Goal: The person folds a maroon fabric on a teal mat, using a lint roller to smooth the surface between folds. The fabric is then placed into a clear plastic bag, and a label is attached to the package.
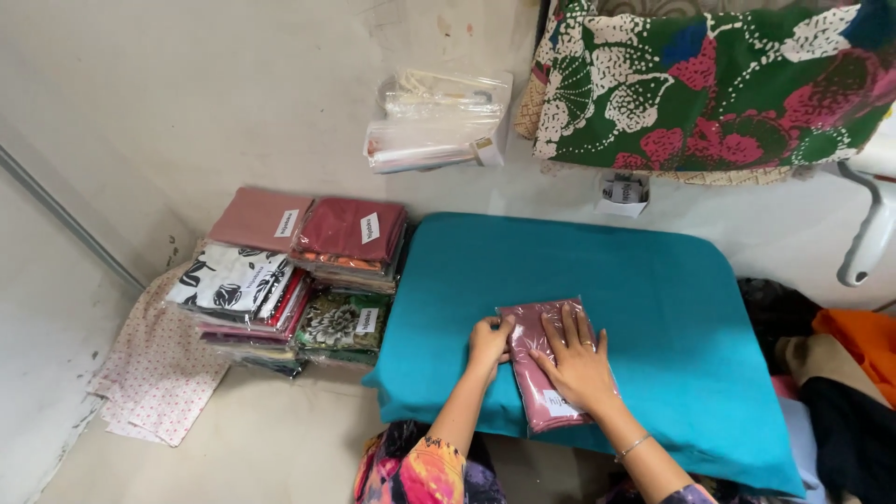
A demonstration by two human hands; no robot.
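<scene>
Teal cushion (653, 308) bears pink packet (537, 373) under both hands.

Left hand (489, 343), right hand (577, 366) flat, palms down

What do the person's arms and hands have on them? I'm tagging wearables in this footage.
Both forearms are bare. The right hand has a ring on one finger and a thin silver bracelet at the wrist. The left hand shows no jewellery.
</scene>
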